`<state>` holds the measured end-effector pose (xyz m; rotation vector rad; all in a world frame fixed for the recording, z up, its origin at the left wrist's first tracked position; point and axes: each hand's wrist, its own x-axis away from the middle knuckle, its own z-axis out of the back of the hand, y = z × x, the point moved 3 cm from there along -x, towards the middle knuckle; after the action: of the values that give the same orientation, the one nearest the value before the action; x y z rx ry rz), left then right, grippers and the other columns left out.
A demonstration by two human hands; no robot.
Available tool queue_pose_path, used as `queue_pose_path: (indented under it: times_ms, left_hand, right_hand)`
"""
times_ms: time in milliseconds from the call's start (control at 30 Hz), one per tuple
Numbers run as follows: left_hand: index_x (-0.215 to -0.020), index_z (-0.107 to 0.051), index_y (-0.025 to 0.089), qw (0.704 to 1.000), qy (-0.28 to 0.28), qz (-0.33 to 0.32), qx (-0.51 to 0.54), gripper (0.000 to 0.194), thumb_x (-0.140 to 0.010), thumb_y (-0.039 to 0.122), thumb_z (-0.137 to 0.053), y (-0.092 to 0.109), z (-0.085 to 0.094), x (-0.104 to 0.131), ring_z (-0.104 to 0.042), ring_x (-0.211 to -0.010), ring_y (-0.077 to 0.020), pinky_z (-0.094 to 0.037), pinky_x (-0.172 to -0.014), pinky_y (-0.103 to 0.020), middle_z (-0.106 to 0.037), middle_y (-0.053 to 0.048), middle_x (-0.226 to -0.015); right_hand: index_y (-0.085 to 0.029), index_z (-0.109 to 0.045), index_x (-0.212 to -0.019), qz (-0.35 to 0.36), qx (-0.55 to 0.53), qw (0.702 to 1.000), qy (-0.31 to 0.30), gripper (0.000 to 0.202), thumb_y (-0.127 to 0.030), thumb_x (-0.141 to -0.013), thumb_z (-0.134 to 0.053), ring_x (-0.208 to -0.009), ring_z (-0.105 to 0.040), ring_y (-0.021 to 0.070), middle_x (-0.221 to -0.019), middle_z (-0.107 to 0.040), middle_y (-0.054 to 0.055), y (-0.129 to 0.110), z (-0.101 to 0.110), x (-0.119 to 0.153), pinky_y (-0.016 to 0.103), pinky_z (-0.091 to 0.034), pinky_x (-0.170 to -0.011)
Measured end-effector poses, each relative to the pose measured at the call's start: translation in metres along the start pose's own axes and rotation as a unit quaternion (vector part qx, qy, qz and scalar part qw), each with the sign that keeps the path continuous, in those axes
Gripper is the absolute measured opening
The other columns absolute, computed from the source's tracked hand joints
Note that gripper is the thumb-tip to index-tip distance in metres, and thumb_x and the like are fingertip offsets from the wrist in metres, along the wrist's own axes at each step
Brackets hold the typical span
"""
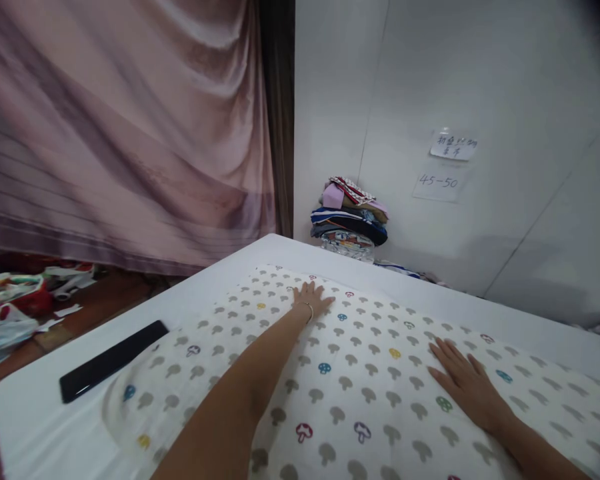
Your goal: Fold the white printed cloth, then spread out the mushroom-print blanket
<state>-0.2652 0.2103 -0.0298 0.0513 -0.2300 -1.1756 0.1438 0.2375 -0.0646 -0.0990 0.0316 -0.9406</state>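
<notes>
A white cloth printed with grey and coloured mushrooms [350, 360] lies spread over a white table [35, 407]. My left hand [313, 301], with a thin bracelet at the wrist, rests flat on the cloth near its far edge, fingers spread. Farther right, my right hand [467, 383] lies palm down on the same cloth with its fingers apart. Neither hand holds anything. The cloth's left part is curved and slightly rumpled, and its near edge runs out of view.
A long black object [113, 360] lies on the table at the left. Folded clothes [350, 213] are stacked beyond the far edge, by a white wall with paper signs [437, 182]. A pink curtain [180, 133] hangs at the left, above bags [10, 327] on the floor.
</notes>
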Motion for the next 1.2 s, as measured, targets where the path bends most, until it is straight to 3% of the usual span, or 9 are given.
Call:
queue_pose_path:
  times_ms: [133,267,433,567,700,933,1033,1200]
  left_hand:
    - [-0.143,-0.018,0.021,0.999,0.022,0.025,-0.012,0.084,-0.076,0.071,-0.014,-0.019,0.010,-0.010,-0.001,-0.137,-0.0288,-0.002,-0.108,-0.056,-0.007,-0.004,-0.151]
    - [-0.143,-0.015,0.023,0.999,0.005,0.040,0.000,0.082,-0.076,0.070,-0.018,-0.030,0.010,-0.018,-0.001,-0.137,-0.0298,-0.002,-0.107,-0.058,-0.006,-0.003,-0.151]
    - [-0.141,-0.025,0.026,0.999,0.023,0.038,0.017,0.075,-0.079,0.067,-0.019,-0.039,0.013,-0.022,-0.007,-0.137,-0.0294,-0.008,-0.108,-0.053,-0.014,0.000,-0.150]
    - [-0.142,-0.022,0.017,0.993,0.057,0.104,0.008,0.080,-0.079,0.066,-0.019,-0.067,0.018,-0.024,-0.001,-0.137,-0.0298,-0.003,-0.108,-0.054,-0.008,-0.007,-0.150]
    - [-0.142,-0.021,0.020,0.985,0.051,0.165,0.008,0.083,-0.075,0.070,-0.020,-0.094,0.018,-0.032,-0.001,-0.137,-0.0312,-0.005,-0.108,-0.056,-0.005,-0.006,-0.151]
    - [-0.139,-0.029,0.022,0.987,0.078,0.144,0.005,0.080,-0.076,0.070,-0.018,-0.101,0.025,-0.045,-0.007,-0.137,-0.0299,-0.007,-0.109,-0.054,-0.014,-0.004,-0.150]
    - [-0.140,-0.026,0.020,0.981,0.108,0.164,-0.007,0.077,-0.079,0.066,-0.018,-0.117,0.033,-0.042,-0.005,-0.137,-0.0282,-0.004,-0.109,-0.053,-0.013,-0.005,-0.150]
    - [-0.142,-0.022,0.019,0.974,0.064,0.216,0.012,0.088,-0.073,0.074,-0.021,-0.153,0.035,-0.038,-0.001,-0.137,-0.0324,-0.003,-0.108,-0.056,-0.009,-0.007,-0.150]
  right_hand:
    - [-0.025,-0.020,-0.143,-0.013,0.001,1.000,-0.020,0.063,-0.058,-0.089,-0.017,-0.136,-0.006,0.0216,-0.149,-0.013,0.000,-0.007,0.009,0.003,0.048,-0.010,-0.111]
    - [-0.025,-0.021,-0.143,-0.010,-0.001,1.000,-0.018,0.062,-0.056,-0.090,-0.016,-0.136,-0.008,0.0226,-0.149,-0.014,0.001,-0.009,0.009,0.003,0.047,-0.012,-0.110]
    - [-0.027,-0.022,-0.142,-0.011,0.004,1.000,-0.006,0.060,-0.054,-0.090,-0.018,-0.136,-0.008,0.0215,-0.148,-0.015,0.001,-0.003,0.001,0.003,0.045,-0.011,-0.110]
    - [-0.027,-0.022,-0.142,-0.003,0.016,1.000,0.002,0.061,-0.055,-0.089,-0.021,-0.136,-0.008,0.0209,-0.148,-0.016,0.000,0.002,-0.005,0.003,0.046,-0.010,-0.110]
    - [-0.027,-0.019,-0.143,0.003,0.008,1.000,-0.004,0.061,-0.054,-0.089,-0.023,-0.136,-0.008,0.0217,-0.148,-0.014,0.000,0.006,-0.008,0.003,0.047,-0.010,-0.111]
    - [-0.028,-0.021,-0.142,-0.010,0.008,1.000,-0.012,0.061,-0.056,-0.088,-0.022,-0.136,-0.008,0.0218,-0.148,-0.015,-0.001,0.006,-0.007,0.004,0.047,-0.011,-0.111]
    - [-0.026,-0.020,-0.143,-0.008,0.016,1.000,-0.014,0.064,-0.058,-0.087,-0.021,-0.136,-0.008,0.0218,-0.149,-0.014,0.000,0.010,-0.008,0.004,0.047,-0.012,-0.110]
    - [-0.027,-0.023,-0.142,0.007,0.032,0.999,-0.011,0.066,-0.058,-0.085,-0.022,-0.136,-0.011,0.0228,-0.148,-0.018,0.000,0.020,-0.015,0.004,0.048,-0.014,-0.110]
